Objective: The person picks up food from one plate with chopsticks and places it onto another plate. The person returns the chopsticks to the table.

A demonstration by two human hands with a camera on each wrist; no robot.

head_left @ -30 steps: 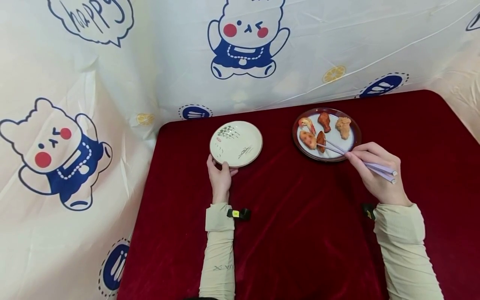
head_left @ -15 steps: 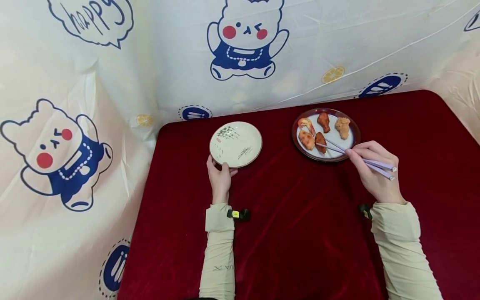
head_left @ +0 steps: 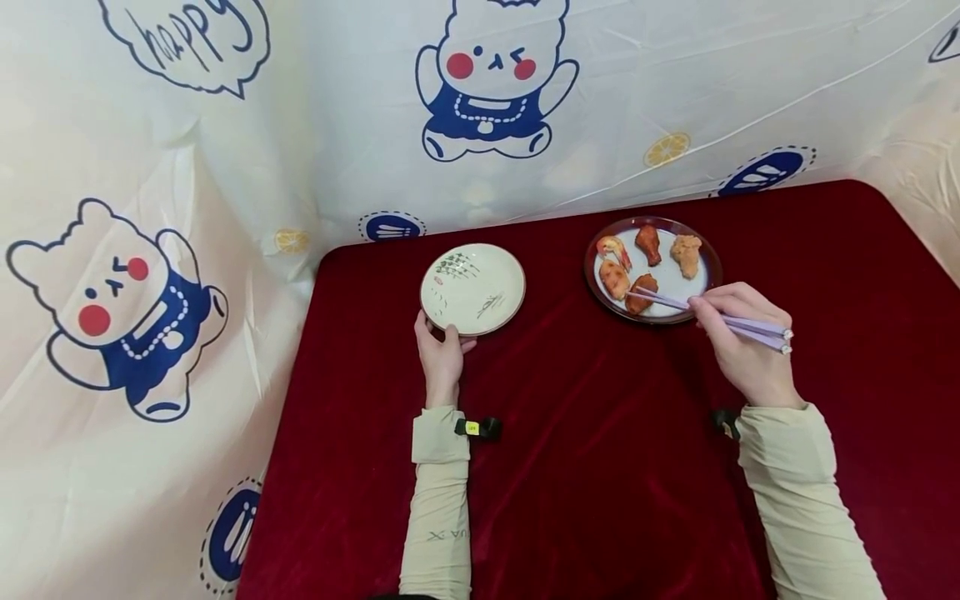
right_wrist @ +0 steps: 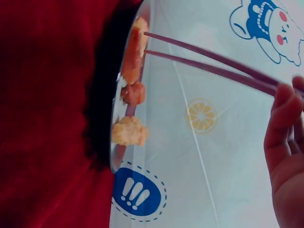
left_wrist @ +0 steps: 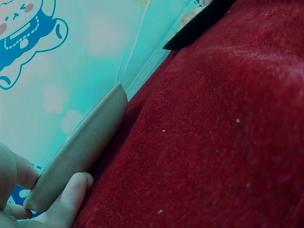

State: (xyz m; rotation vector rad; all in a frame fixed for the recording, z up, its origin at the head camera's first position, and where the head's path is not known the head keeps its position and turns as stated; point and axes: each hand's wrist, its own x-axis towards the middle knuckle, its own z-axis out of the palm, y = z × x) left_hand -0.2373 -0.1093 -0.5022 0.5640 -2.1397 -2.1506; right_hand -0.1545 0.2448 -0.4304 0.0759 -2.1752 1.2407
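My left hand (head_left: 441,362) holds the near rim of a small cream plate (head_left: 480,292) with a green plant drawing, thumb on top. In the left wrist view that plate (left_wrist: 80,147) shows edge-on, fingers at its rim. My right hand (head_left: 750,350) holds lilac chopsticks (head_left: 663,300), their tips at a brown piece of food (head_left: 641,303) on the brown-rimmed plate (head_left: 672,290). Whether they grip it cannot be told. In the right wrist view, the chopsticks (right_wrist: 209,70) reach the food with tips apart.
Also on the brown-rimmed plate lie a drumstick (head_left: 648,243), a fried chicken piece (head_left: 686,255), a shrimp (head_left: 615,247) and a speckled oval piece (head_left: 612,280). A red cloth (head_left: 570,433) covers the table. Printed curtains (head_left: 360,125) stand behind and at the left.
The brown piece has turned and shifted slightly towards the near edge of its plate. My right hand and the chopsticks have moved a little left. The left hand stays at the cream plate.
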